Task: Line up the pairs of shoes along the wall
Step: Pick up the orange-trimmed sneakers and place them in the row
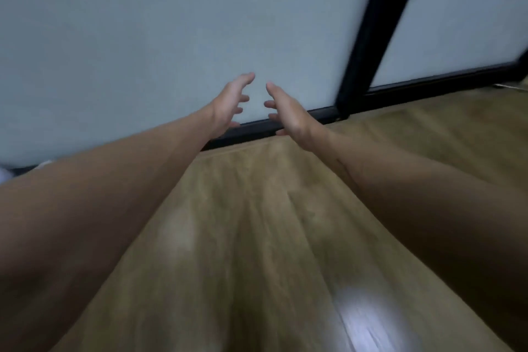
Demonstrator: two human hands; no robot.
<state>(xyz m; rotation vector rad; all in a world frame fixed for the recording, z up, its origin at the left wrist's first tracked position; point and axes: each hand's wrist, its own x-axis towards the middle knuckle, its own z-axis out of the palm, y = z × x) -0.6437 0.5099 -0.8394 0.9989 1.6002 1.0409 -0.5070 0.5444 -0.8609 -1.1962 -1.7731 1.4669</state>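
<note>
Both arms reach forward over the wooden floor toward the pale wall. My left hand and my right hand are held up in front of the wall, palms facing each other a short way apart, fingers spread, nothing in either. A small white shape shows at the far left edge by the wall, partly hidden behind my left forearm; it is too blurred to tell whether it is a shoe. No other shoe is in view. The picture is motion-blurred.
A black skirting strip runs along the foot of the wall. A black upright frame bar stands at the right, with another pale panel beyond it. A bright light reflection lies on the floor.
</note>
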